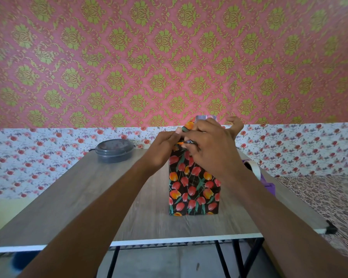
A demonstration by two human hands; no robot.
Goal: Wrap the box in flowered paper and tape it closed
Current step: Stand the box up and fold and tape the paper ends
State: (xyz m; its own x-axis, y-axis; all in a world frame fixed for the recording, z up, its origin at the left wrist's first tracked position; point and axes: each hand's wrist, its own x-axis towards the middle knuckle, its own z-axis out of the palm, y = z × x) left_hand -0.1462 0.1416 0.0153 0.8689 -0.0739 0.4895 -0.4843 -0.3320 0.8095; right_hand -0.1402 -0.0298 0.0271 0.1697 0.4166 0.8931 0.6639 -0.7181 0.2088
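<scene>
Left hand [165, 145] and right hand [211, 145] both pinch the black, tulip-printed wrapping paper [193, 187] over the top of the tall upright box [206, 117] on the grey wood-grain table [68, 197], which I judge holds the end fold tight before taping from the purple tape dispenser [266, 184] at right.

No text, label, brand or number can be read anywhere. The flowered paper [193, 187] bears only printed tulips. The purple top of the box [206, 117], on the far side of the hands, is too blurred to tell, and so is the grey tub [114, 150] far left on the desk [84, 197].
</scene>
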